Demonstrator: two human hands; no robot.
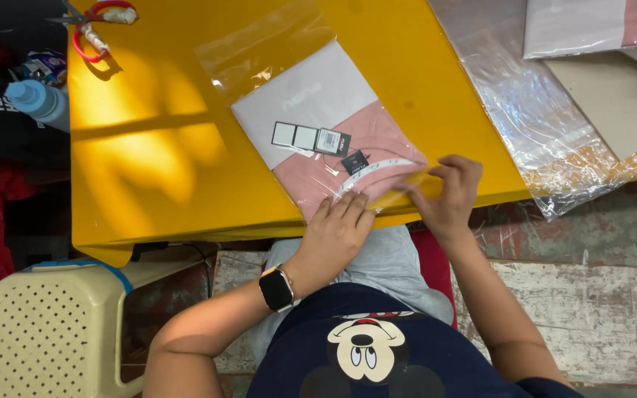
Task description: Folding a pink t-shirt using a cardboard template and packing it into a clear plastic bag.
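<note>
A folded pink-and-white garment (329,136) in a clear plastic bag (274,44) is seen lying on a yellow table (149,147), its near end at the table's near edge. The left hand (337,232) is laid flat on that near end, fingers extended and closed on nothing. The bag's near right corner is pinched between the fingertips of the right hand (447,191). Black-and-white hang tags (311,138) lie on the garment inside the bag. The bagging or sealing of the garment appears to be in hand; the bag's far mouth is seen loose and open. A steady press from the left hand would be called for while the plastic is smoothed or drawn. Red-handled scissors (97,18) rest at the far left, and more plastic sheeting (540,125) and packed garments (591,26) at the right. A cream plastic stool (46,332) and a worn wooden bench (591,317) stand near.
</note>
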